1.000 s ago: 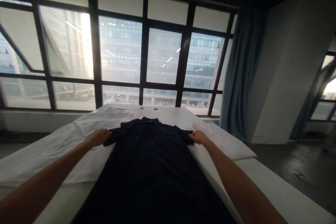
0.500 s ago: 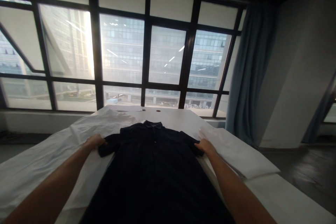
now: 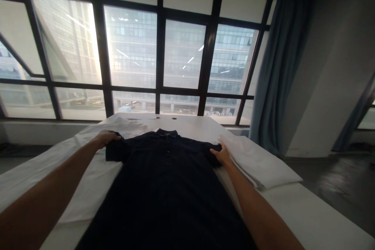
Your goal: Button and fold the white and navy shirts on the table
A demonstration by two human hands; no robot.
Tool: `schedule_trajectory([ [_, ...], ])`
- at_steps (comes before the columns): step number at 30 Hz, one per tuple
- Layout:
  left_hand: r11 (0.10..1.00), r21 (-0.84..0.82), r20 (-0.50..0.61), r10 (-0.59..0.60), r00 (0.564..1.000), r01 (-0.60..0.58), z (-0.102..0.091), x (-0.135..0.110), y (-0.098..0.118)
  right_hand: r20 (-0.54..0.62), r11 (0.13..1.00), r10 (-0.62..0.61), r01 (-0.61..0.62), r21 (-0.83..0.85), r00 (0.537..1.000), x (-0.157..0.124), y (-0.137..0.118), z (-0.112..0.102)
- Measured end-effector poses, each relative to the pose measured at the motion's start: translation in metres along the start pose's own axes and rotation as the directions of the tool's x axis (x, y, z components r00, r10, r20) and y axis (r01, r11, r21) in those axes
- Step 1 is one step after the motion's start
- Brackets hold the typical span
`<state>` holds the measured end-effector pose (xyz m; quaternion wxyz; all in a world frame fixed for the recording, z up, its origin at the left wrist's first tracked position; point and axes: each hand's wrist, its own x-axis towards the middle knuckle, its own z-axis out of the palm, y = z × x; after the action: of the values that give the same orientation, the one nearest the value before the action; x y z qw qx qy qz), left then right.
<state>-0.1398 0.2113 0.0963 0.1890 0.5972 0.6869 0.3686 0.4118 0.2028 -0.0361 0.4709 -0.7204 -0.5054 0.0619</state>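
Note:
A dark navy polo shirt [image 3: 168,187] lies spread front side up on the white table [image 3: 316,207], its collar toward the window and its lower part running out of view at the bottom. My left hand [image 3: 107,138] is closed on the outer edge of the sleeve on the left. On the other side, my right hand [image 3: 222,154] pinches the end of the right sleeve between thumb and fingers. Both arms reach forward along the shirt's sides.
Crumpled white cloth [image 3: 73,164] covers the table's left part. Folded white cloth [image 3: 260,164] lies right of my right hand. Behind the table stands a dark-framed window [image 3: 131,50], with a blue-grey curtain [image 3: 272,78] at its right.
Both hands have moved slightly toward the shoulders along the sleeves, and the left sleeve is spread more squarely. The view has shifted a little.

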Motion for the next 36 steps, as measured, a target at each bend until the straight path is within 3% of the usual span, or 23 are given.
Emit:
schedule_trajectory([
  [2,0.979,0.161,-0.037,0.130,0.991,-0.123,0.010,-0.013,0.025,0.017,0.998,0.022,-0.023,0.060,1.000,0.004,0.004,0.001],
  [4,0.941,0.233,-0.030,0.258,0.966,-0.244,0.031,-0.035,0.045,0.032,0.995,0.030,-0.033,0.096,0.999,0.006,0.008,0.001],
  [7,0.778,0.367,0.176,0.479,0.860,-0.509,0.077,-0.081,0.058,0.061,0.995,-0.001,-0.005,0.100,0.998,0.007,0.011,0.002],
  [9,0.701,0.396,0.301,0.511,0.805,-0.593,0.105,-0.106,0.059,0.084,0.997,-0.026,0.020,0.078,0.996,0.006,0.011,0.002],
  [12,0.661,0.404,0.365,0.517,0.774,-0.632,0.129,-0.122,0.060,0.109,0.999,-0.039,0.035,0.039,0.993,0.005,0.009,0.003],
  [16,0.709,0.302,0.212,0.602,0.770,-0.637,0.132,-0.114,0.075,0.111,0.998,-0.064,0.062,0.024,0.992,0.003,0.008,0.003],
  [18,0.761,0.210,0.139,0.598,0.789,-0.614,0.134,-0.111,0.082,0.113,0.997,-0.073,0.072,0.019,0.991,0.002,0.008,0.003],
  [21,0.835,0.054,0.256,0.519,0.816,-0.548,0.143,-0.112,0.085,0.127,0.997,-0.075,0.074,0.009,0.989,0.002,0.008,0.002],
  [24,0.860,-0.067,0.388,0.489,0.781,-0.506,0.145,-0.105,0.078,0.136,0.996,-0.083,0.084,0.003,0.987,0.003,0.008,0.002],
  [26,0.838,-0.047,0.378,0.518,0.767,-0.543,0.140,-0.094,0.067,0.135,0.996,-0.092,0.093,0.000,0.987,0.003,0.009,0.002],
  [29,0.775,0.126,0.374,0.541,0.753,-0.619,0.131,-0.078,0.039,0.139,0.994,-0.102,0.105,-0.011,0.985,0.003,0.010,0.002],
  [33,0.732,0.263,0.490,0.459,0.741,-0.628,0.133,-0.075,-0.004,0.145,0.993,-0.106,0.112,-0.036,0.984,0.001,0.009,0.002],
  [36,0.744,0.297,0.546,0.382,0.745,-0.599,0.136,-0.079,-0.012,0.163,0.991,-0.114,0.125,-0.056,0.980,-0.001,0.007,0.002],
])
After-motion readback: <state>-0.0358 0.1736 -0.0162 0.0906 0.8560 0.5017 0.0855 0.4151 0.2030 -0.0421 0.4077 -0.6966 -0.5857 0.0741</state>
